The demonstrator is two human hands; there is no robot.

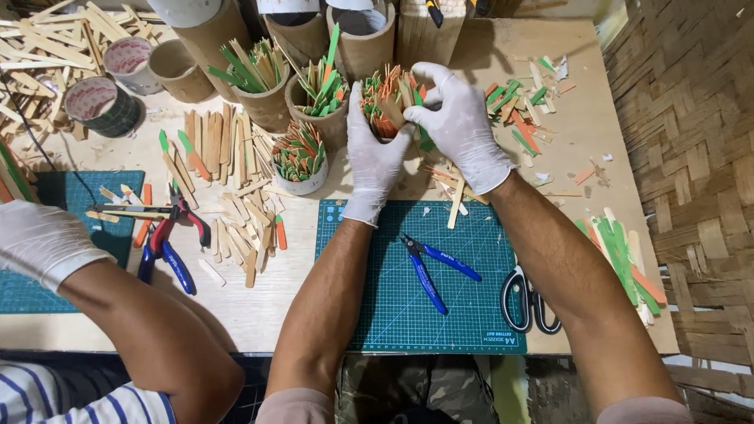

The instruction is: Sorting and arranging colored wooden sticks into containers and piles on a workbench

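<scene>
Upright orange sticks (385,98) between both hands' fingers (416,118).

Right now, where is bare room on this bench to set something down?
Free: the green cutting mat around the blue cutters, and the bare wood between the scissors and loose sticks. Crowded: around the stick tubes, where the left hand and right hand work.

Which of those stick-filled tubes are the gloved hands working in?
The cardboard tube packed mostly with orange sticks, rightmost in the row. The left hand and right hand clasp it; the neighbouring tubes hold mainly green sticks.
</scene>
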